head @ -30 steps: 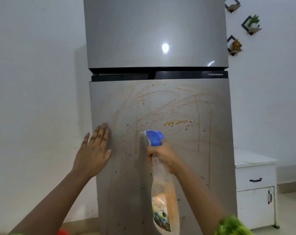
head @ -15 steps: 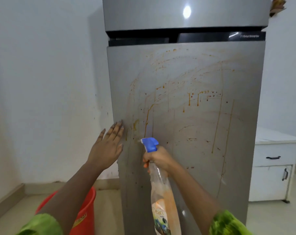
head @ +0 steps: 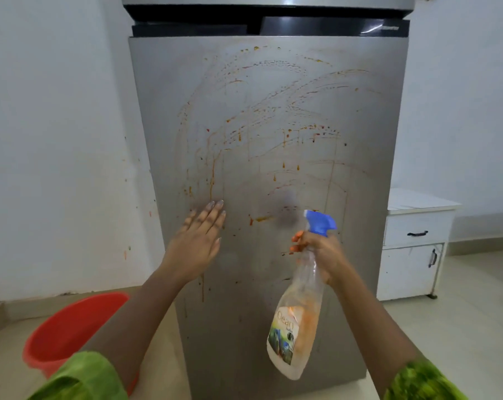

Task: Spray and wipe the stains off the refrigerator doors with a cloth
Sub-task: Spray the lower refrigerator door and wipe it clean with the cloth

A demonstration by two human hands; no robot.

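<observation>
While the left hand (head: 198, 238) lay open, fingers straight, against the lower refrigerator door (head: 368, 116), the right hand (head: 322, 255) gripped the neck of the spray bottle (head: 299, 321), nozzle facing the orange stains (head: 261, 140). A red bucket (head: 71, 321) stood on the floor, left of the refrigerator.

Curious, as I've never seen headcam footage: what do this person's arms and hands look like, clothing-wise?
The left hand and right hand are bare: no gloves, rings or watch show. Mottled green fabric sleeves, a left sleeve and right sleeve, leave the forearms uncovered.
</observation>
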